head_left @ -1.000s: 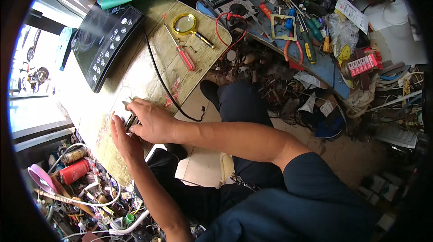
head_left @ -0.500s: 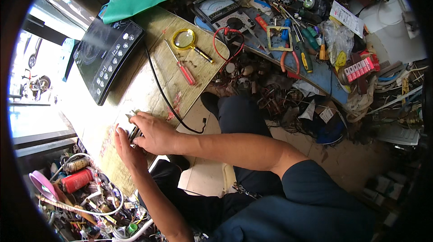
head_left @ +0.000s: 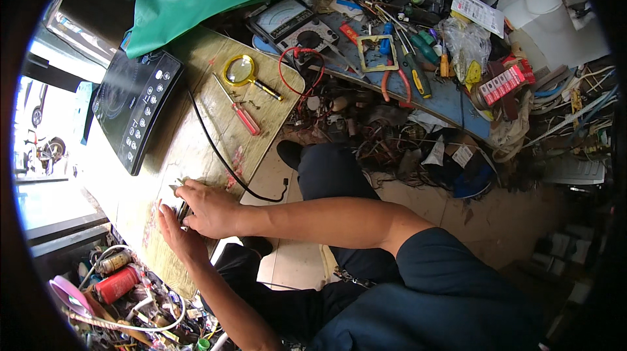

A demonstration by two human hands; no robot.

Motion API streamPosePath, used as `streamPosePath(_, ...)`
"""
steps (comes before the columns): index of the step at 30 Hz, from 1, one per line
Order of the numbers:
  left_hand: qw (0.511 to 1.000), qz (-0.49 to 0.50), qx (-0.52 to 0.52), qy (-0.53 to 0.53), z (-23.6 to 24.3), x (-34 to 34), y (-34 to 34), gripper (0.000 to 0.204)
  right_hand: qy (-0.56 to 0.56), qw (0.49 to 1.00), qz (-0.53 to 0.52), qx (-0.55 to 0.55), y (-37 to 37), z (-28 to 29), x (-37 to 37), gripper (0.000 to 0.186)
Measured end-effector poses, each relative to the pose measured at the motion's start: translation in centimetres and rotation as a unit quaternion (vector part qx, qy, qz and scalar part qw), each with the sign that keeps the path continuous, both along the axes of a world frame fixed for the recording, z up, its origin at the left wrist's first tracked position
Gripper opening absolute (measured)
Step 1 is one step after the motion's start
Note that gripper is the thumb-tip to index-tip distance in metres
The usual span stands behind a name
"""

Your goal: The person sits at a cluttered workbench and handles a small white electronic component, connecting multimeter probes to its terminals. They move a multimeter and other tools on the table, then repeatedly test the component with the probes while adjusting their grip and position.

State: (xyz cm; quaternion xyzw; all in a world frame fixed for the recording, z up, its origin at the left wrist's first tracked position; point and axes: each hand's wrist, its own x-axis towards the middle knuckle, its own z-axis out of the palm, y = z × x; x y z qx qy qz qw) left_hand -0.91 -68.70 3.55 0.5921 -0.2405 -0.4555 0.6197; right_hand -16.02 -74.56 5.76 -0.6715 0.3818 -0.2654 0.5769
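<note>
My two hands are close together over the near left part of the wooden table (head_left: 215,122). Between them is a small dark object with a shiny edge, mostly hidden by fingers. My right hand (head_left: 212,210) curls over it from the right, and a pale tip pokes out past its fingertips. On the other side my left hand (head_left: 181,236) lies against it, fingers fairly straight and pressed together. Farther up the table are a red-handled screwdriver (head_left: 244,118), a yellow magnifying glass (head_left: 240,70) and a black induction cooker (head_left: 134,109) with its black cable (head_left: 212,135).
A green bag (head_left: 222,11) covers the table's far edge. At the right, a blue bench (head_left: 450,110) bears an analog multimeter (head_left: 307,40), pliers (head_left: 406,86) and screwdrivers. Wires and parts are heaped below it. A bin of scrap (head_left: 147,325) sits at lower left.
The view has shifted, so the table and tools appear farther left, with the near table area lower. My hands stay together around the small object, with little change in grip.
</note>
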Motion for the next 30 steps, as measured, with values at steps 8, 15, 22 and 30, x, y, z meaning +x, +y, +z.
streamPosePath(8, 1.0, 0.007, 0.006, -0.018, 0.41, -0.51, -0.28, 0.043, 0.007, 1.0, -0.005, -0.023, -0.01, -0.43, 0.13, 0.051)
streamPosePath(15, 1.0, -0.004, 0.004, -0.003, 0.26, -0.27, -0.18, 0.044, -0.003, 1.0, -0.009, -0.024, 0.02, -0.52, 0.24, 0.05)
streamPosePath(22, 1.0, -0.001, 0.006, -0.012, 0.01, -0.14, -0.09, 0.045, 0.005, 1.0, -0.009, -0.02, 0.13, -0.45, 0.34, 0.052)
streamPosePath(30, 1.0, 0.006, 0.007, -0.026, 0.19, -0.69, 0.15, 0.045, 0.012, 0.999, -0.003, -0.036, 0.22, -0.63, 0.65, 0.053)
